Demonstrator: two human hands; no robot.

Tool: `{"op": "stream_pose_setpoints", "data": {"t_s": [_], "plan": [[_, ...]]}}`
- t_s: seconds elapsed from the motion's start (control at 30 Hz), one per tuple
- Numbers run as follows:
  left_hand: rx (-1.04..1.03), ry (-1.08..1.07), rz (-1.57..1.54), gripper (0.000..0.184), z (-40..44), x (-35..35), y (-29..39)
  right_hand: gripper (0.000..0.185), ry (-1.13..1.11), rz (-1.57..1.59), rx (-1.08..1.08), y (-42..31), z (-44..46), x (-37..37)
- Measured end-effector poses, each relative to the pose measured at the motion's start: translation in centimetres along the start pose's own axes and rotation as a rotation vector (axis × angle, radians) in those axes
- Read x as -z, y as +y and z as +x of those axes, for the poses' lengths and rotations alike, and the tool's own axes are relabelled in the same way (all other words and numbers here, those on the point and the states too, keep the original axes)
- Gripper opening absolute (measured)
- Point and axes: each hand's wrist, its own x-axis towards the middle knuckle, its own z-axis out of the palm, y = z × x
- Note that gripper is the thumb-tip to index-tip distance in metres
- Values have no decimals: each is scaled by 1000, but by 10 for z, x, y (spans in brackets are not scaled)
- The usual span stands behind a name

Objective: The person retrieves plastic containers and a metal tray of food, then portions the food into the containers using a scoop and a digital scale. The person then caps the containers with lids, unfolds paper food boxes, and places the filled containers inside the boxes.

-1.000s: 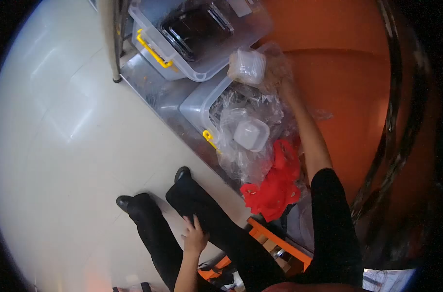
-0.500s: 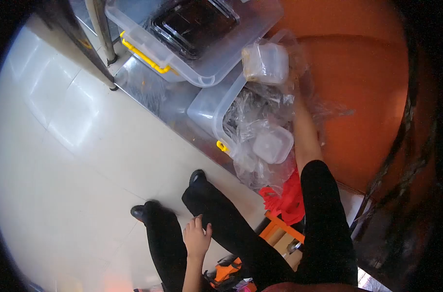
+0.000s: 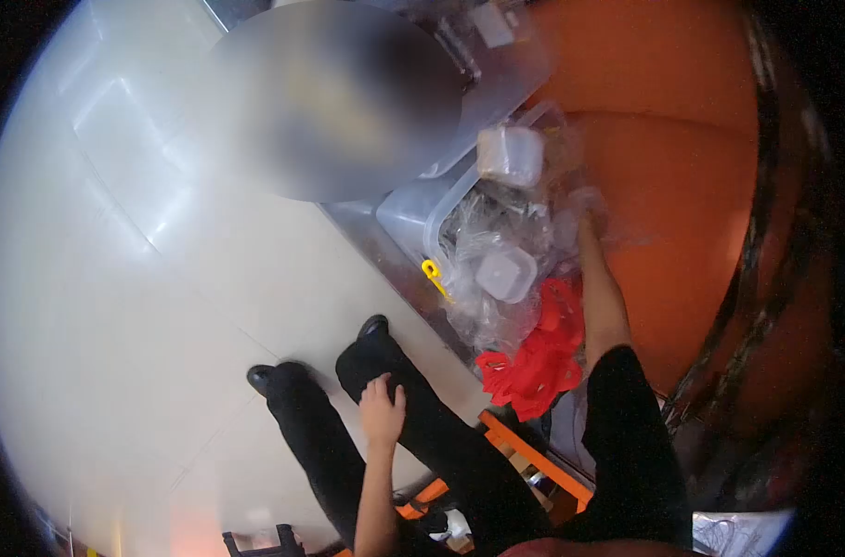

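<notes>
My left hand (image 3: 383, 410) hovers over or rests on my black-trousered leg (image 3: 413, 390). Its thumb and fingers are apart, with nothing in them. To the right, my right hand (image 3: 585, 219) is at the clear plastic wrap beside a bin; its fingers are hidden by the plastic and blur, so its grip cannot be made out. The translucent bin (image 3: 409, 223) is heaped with crumpled clear plastic bags (image 3: 483, 232). On them sit a square frosted container (image 3: 507, 274) and, further up, a bagged whitish container (image 3: 511, 156). A red plastic bag (image 3: 539, 357) lies below the bin.
An orange-brown surface (image 3: 664, 204) stretches along the right. A blurred patch covers the upper middle, hiding most of a larger clear bin (image 3: 520, 65). The pale tiled floor (image 3: 162, 306) spreads to the left. An orange frame (image 3: 534, 455) stands beside my legs.
My right hand has drawn back from the upper bagged container towards me, along the bin's right side. More of the red bag shows. The view has shifted, and a blurred patch covers the upper bin.
</notes>
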Motion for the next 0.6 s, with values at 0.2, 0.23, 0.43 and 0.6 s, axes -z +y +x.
{"op": "stream_pose_setpoints", "data": {"t_s": [0.2,0.23,0.43,0.6], "plan": [[327,-200,-798,25,-108,-18,-6,54,273,661,-667,97,-146,66],[495,-368,-878,26,-131,-4,-1,53,71,689,-733,57,-182,90],[513,-457,-1661,66,-234,183,128,16,-967,1304,-631,-212,-336,270],[100,-506,-1211,54,-273,277,229,23,-1247,1430,-139,-291,-303,390]]}}
